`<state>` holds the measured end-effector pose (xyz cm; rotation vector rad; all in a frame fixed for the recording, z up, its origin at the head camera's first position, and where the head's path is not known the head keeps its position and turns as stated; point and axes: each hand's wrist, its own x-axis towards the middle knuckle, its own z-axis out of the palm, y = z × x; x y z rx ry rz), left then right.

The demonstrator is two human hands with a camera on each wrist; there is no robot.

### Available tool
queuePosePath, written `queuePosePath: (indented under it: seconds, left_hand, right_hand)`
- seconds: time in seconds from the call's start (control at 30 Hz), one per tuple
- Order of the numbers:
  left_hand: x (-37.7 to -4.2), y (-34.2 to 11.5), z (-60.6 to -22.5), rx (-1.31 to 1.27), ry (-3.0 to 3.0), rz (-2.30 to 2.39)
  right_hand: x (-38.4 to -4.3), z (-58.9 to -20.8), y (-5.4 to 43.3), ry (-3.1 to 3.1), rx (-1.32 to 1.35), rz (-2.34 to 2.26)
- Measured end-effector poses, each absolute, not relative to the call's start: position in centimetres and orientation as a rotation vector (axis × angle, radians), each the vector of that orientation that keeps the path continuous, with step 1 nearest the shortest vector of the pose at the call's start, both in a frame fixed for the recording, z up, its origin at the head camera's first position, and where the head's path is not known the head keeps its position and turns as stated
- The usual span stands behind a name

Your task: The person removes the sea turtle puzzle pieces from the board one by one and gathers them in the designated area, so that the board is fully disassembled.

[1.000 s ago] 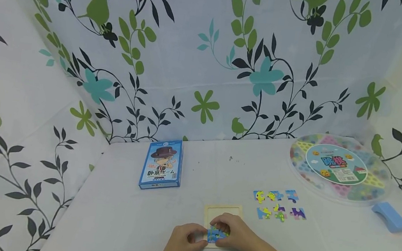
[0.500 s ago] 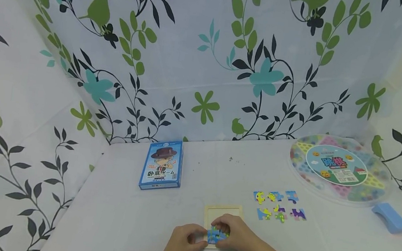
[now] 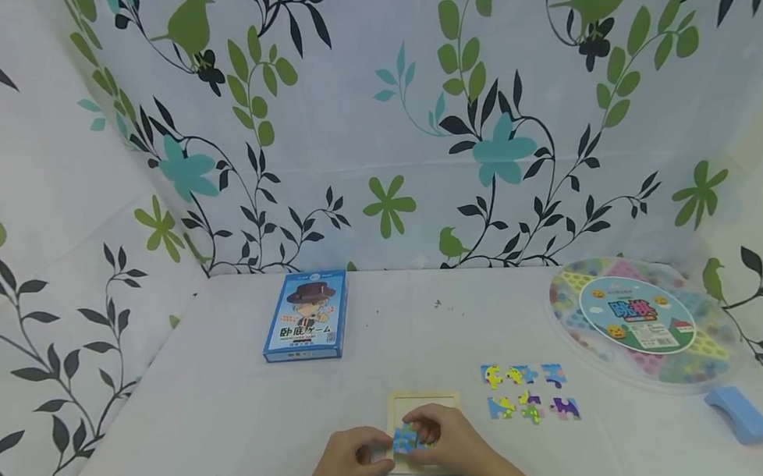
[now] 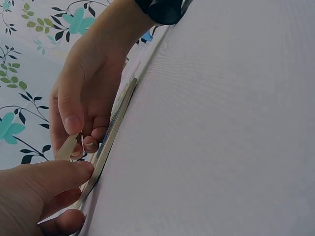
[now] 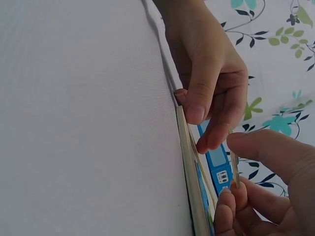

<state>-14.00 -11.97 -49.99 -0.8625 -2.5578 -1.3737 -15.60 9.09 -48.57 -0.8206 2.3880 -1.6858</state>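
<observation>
Your two hands meet at the near edge of the desk, over a small wooden puzzle tray that lies flat there. Your left hand sits at the tray's left side; the thumb and curled fingers pinch the tray's edge, as the right wrist view shows, where that hand closes on the thin board. Your right hand comes in from the right and covers the near half of the tray. Its thumb and fingertips are curled round a thin puzzle piece, blue with some green, held just over the tray's left part and close beside the left thumb. In the right wrist view the piece stands on edge between the right thumb and fingers, just clear of the board; whether it touches the tray I cannot tell. The left wrist view shows the same from the other side: the tray seen edge-on, your right hand behind it with the piece pinched at its fingertips, and your left thumb pressed on the tray's near edge.

To the right of the tray, well clear of both hands, six loose puzzle pieces lie in two rows. Farther right sits a round clear game case, with a blue block near it. A blue card box lies behind the tray, to the left.
</observation>
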Motion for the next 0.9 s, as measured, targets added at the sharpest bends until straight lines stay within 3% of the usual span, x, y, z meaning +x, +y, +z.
queuePosePath:
  seconds: [0.2, 0.53, 0.9]
  left_hand:
    - [-13.9, -11.9, -49.8, -0.850, -2.578, -1.381]
    - [-13.9, -11.9, -49.4, -0.823, -2.611, -1.431]
    - [-13.9, -11.9, -49.6, -0.788, -2.664, -1.421]
  right_hand:
    - [-15.5, -48.3, 9.0, 2.349, -0.783, -1.717]
    - [-14.7, -44.3, 9.2, 2.359, -0.882, -1.714]
    - [-16.3, -47.1, 10.5, 2.394, -1.149, -1.689]
